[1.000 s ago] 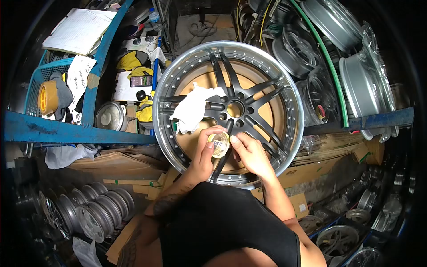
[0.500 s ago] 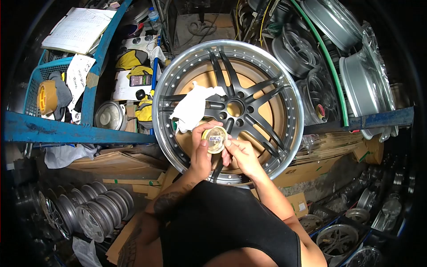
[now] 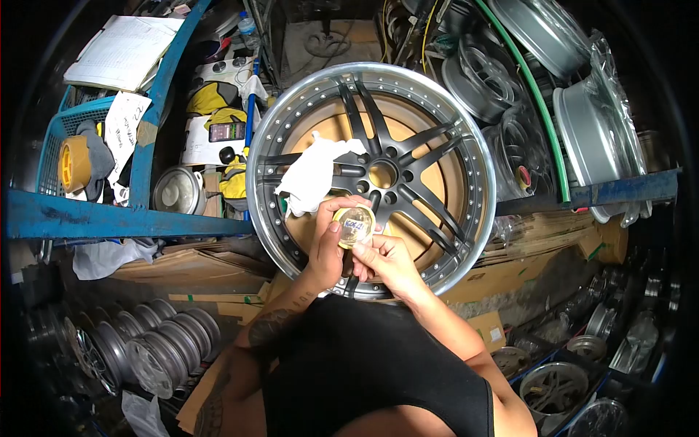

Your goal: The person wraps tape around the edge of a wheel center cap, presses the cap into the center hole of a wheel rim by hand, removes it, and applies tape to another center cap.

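A round clear tape roll point(image 3: 356, 226) with a yellowish rim and a small written label faces up between my hands. My left hand point(image 3: 328, 237) is closed round its left side, thumb on the edge. At its lower right, my right hand point(image 3: 386, 264) pinches the rim between thumb and fingers. Beneath both hands lies a large wheel rim point(image 3: 477, 175) with dark double spokes, a polished lip and small bolts. A crumpled white cloth point(image 3: 312, 178) rests on the left spokes.
Blue metal beams point(image 3: 109, 217) cross on the left, beside a basket point(image 3: 54, 156) holding brown tape point(image 3: 75, 164). A phone point(image 3: 226, 132) and yellow gloves point(image 3: 216, 98) lie near the wheel. Wrapped rims point(image 3: 593, 138) stand at right, stacked rims point(image 3: 171, 349) at lower left.
The tape roll has turned between my hands, and its label faces a different way. My right hand has shifted down and left along its edge. The view has shifted slightly.
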The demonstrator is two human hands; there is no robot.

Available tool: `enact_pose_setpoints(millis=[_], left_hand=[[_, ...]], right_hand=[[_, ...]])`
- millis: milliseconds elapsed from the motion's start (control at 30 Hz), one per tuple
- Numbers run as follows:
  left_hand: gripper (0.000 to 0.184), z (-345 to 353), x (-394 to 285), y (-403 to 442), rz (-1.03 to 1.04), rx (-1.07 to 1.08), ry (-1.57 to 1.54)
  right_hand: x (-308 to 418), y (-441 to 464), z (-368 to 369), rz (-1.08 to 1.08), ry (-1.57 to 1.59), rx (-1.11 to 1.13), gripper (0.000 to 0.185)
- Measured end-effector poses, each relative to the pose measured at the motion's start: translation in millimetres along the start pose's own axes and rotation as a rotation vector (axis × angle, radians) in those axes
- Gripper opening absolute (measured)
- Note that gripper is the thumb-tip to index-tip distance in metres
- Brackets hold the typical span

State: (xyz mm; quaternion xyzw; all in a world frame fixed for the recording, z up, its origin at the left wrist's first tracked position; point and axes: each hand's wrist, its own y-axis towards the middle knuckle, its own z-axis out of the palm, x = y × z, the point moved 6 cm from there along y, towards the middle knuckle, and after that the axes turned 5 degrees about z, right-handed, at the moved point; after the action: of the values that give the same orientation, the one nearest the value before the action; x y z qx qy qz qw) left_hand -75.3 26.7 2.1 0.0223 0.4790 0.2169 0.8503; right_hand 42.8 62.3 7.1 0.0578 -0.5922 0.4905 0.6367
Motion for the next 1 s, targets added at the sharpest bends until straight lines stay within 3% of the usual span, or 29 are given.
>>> enact_pose_setpoints(millis=[133,233,333,533,800,1000], left_hand=[[0.040,8.2,-3.7,-0.3,-0.005,0.029,0.021],[0.036,13.1,-8.8,0.0,0.050,0.132,0.175],[0.039,12.5,-12.8,2.6,0.108,0.238,0.308],[0.039,14.2,-12.0,4.8,0.001,0.285,0.065],[0.038,15.0,-4.6,-1.0,-0.027,0.287,0.038],[0.040,4.2,-6.3,-1.1,-0.079,0.135,-0.051]], right_hand=[[-5.7,8.3,-5.6,-0.037,-0.032,-0.004,0.033],[-19.4,8.8,-4.6,0.083,0.273,0.078,0.033],[-25.3,10.5,-6.1,0.088,0.317,0.108,0.030],[-20.4,6.5,9.4,0.175,0.396,0.231,0.024],[-40.1,10.5,6.6,0.223,0.579,0.296,0.026],[-17.1,2.1,-7.7,0.079,-0.008,0.243,0.040]])
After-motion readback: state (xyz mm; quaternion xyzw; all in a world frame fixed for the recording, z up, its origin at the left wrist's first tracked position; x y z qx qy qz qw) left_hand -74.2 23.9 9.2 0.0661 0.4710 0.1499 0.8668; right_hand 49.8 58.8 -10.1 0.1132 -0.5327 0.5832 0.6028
